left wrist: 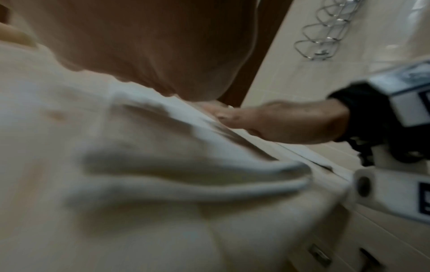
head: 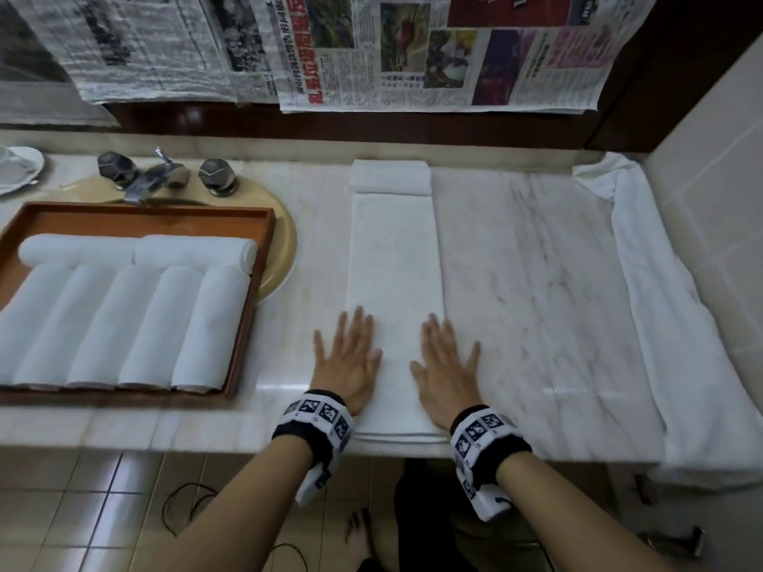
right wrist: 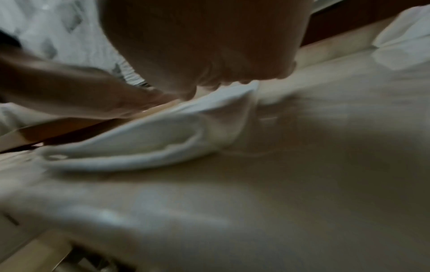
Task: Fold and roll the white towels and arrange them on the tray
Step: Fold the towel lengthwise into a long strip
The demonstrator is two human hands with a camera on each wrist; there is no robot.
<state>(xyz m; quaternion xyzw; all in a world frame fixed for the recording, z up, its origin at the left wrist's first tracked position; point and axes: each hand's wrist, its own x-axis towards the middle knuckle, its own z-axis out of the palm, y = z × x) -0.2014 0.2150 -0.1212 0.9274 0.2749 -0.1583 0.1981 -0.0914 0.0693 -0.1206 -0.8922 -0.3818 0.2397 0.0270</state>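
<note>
Left of the folded towel (head: 394, 258), your tray (head: 264, 225) already holds seven rolled towels (head: 124, 319). Your left hand (head: 349, 361) and right hand (head: 448, 371) lie flat with fingers spread on the strip's near end, not pinching it. Beyond its far end sits a small folded towel (head: 390, 177); right of it, a loose white cloth (head: 660, 324), probably another towel, waits. Rolling remains.

Bare forearms, black wristbands (head: 313, 425) with white square-coded marker blocks, small white cameras beneath.
</note>
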